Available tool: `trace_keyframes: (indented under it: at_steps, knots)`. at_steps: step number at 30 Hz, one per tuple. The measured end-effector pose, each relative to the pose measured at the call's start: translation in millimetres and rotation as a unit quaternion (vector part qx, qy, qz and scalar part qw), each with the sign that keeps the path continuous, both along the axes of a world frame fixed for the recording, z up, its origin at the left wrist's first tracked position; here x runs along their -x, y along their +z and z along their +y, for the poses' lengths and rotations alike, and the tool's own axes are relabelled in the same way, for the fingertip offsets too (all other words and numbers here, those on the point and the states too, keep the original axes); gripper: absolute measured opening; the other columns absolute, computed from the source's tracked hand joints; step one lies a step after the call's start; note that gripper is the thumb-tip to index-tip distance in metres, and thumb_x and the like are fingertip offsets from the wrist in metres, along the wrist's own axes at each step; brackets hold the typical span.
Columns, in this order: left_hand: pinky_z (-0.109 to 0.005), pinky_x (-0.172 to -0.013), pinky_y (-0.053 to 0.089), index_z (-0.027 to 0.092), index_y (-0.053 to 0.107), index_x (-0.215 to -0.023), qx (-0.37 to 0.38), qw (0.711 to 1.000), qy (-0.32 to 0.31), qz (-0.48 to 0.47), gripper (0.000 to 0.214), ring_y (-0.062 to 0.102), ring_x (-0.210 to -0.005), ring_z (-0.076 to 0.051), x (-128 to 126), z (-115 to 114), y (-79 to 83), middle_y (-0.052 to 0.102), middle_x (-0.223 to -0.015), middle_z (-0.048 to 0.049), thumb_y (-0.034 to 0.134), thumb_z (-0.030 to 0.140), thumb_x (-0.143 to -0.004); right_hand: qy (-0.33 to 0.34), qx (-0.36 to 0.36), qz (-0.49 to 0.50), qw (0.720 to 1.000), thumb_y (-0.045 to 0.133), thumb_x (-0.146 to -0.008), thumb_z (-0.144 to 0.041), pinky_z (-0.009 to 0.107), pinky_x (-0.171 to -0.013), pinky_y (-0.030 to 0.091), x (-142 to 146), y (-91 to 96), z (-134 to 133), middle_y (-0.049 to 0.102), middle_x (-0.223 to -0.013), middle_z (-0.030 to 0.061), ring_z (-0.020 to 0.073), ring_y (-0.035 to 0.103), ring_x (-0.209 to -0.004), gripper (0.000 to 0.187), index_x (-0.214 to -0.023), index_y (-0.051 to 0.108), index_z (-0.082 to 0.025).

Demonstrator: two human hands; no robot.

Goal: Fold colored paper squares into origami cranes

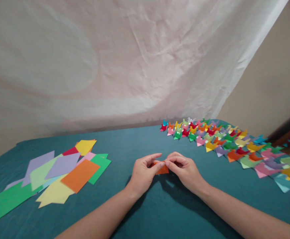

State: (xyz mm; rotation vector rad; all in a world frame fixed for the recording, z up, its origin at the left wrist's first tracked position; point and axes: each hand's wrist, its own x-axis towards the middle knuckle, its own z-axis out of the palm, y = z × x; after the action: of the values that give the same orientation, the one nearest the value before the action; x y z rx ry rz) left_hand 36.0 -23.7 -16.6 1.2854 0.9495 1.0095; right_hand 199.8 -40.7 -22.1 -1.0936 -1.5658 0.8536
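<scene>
Between my two hands, just above the table, is a small folded piece of orange paper (162,168). My left hand (146,168) pinches its left side between thumb and fingers, with the index finger stretched out above it. On the other side my right hand (182,166) grips the paper's upper right edge with thumb and fingertips. The fingers cover much of the fold, so its exact shape is partly hidden.
Loose sheets of coloured paper, an orange sheet (80,176) among them, overlap on the left of the teal table (125,142). Rows of folded paper birds, such as a yellow bird (210,146), stand at the right. A pale cloth (125,66) hangs behind.
</scene>
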Motion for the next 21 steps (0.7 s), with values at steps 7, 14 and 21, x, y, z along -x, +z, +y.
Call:
trace_keyframes:
  at_steps: [7,14,21]
  knots:
    - [-0.023,-0.067,0.048,0.012,0.064,-0.085,-0.039,0.999,0.023,0.019,0.022,0.063,-0.072,-0.015,1.0,2.2,-4.7,0.069,-0.079,-0.0045,0.069,0.028,-0.071,-0.020,0.009,0.011,1.000,0.058,-0.082,-0.035,0.026,-0.064,0.042,-1.2,-1.3,2.0,0.060,-0.079,0.0037,0.0157,0.055,-0.073,0.021,-0.073,0.067,-0.018]
    - [-0.022,-0.064,0.046,0.012,0.064,-0.077,-0.064,0.996,0.033,0.049,0.019,0.060,-0.066,-0.014,1.4,1.7,-1.2,0.067,-0.072,-0.0035,0.068,0.030,-0.072,-0.021,0.008,0.015,1.000,0.058,-0.082,-0.035,0.026,-0.064,0.042,-0.4,-1.2,1.7,0.060,-0.077,0.0031,0.0152,0.054,-0.071,0.021,-0.074,0.067,-0.018]
    - [-0.026,-0.067,0.049,0.012,0.069,-0.075,-0.044,0.997,0.049,0.051,0.022,0.063,-0.068,-0.017,1.0,0.8,4.0,0.070,-0.074,-0.0062,0.070,0.033,-0.069,-0.027,-0.002,0.010,1.000,0.058,-0.082,-0.036,0.027,-0.066,0.043,-0.3,-0.2,2.1,0.061,-0.078,0.0043,0.0163,0.055,-0.073,0.022,-0.074,0.067,-0.018]
